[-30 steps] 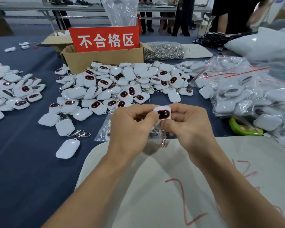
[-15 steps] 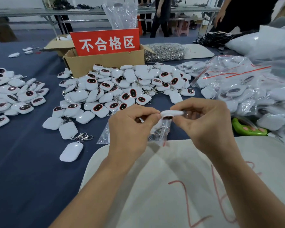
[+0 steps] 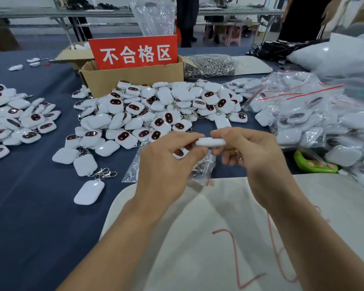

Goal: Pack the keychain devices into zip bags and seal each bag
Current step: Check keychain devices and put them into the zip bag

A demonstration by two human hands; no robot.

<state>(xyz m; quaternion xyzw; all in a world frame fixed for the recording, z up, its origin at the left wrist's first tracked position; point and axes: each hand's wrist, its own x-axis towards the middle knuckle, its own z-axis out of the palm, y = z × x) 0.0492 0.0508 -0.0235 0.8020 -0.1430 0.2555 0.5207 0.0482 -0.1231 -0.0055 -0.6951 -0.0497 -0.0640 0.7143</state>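
The left hand (image 3: 166,164) and the right hand (image 3: 259,156) are each pinching one end of a white keychain device (image 3: 210,141), holding it edge-on just above a clear zip bag (image 3: 202,174) over the worktop (image 3: 29,206).

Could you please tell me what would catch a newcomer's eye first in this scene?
The red sign standing in the cardboard box at far centre stands out first, with a heap of white keychain devices spread before it. Nearer, the left hand and right hand pinch one keychain device edge-on above a zip bag.
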